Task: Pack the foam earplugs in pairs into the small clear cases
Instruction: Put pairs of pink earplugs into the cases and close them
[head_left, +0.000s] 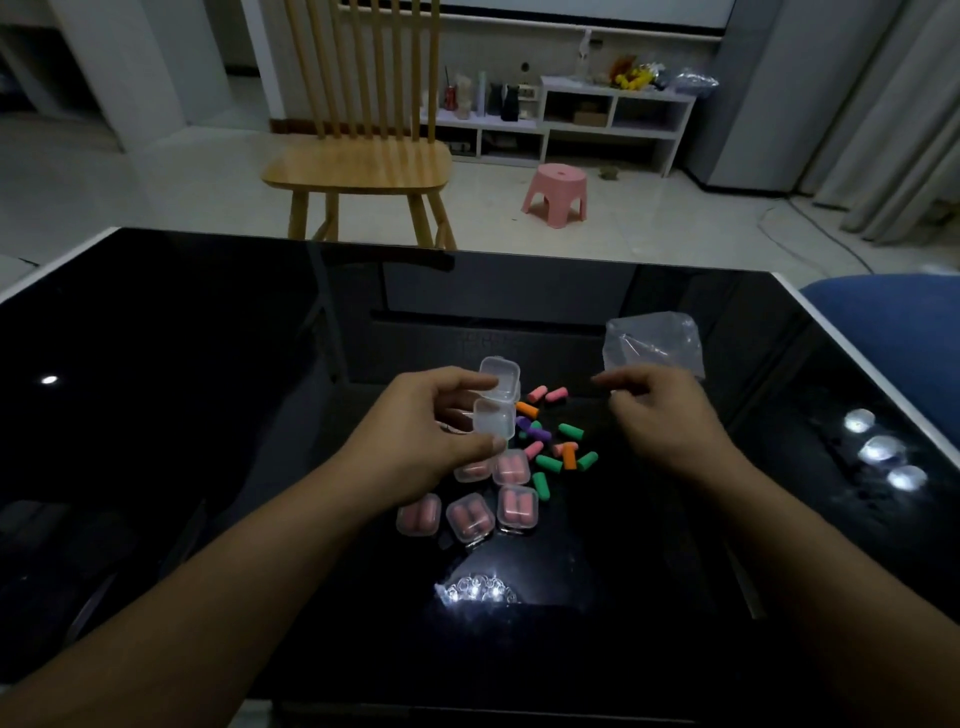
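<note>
My left hand (421, 436) holds an open clear case (496, 402) between thumb and fingers, lid swung up, nothing visible inside. Loose foam earplugs (556, 441) in pink, orange, green and purple lie scattered on the black table just right of it. Several closed cases with pink earplugs (470, 517) sit in a cluster below the left hand. My right hand (660, 415) hovers to the right of the pile with fingers curled loosely; whether it pinches anything cannot be told.
A crumpled clear plastic bag (654, 340) lies behind my right hand. The glossy black table (208, 364) reflects ceiling lights. A wooden chair (363, 156) and pink stool (557, 193) stand beyond the far edge; a blue cushion (893, 332) is at right.
</note>
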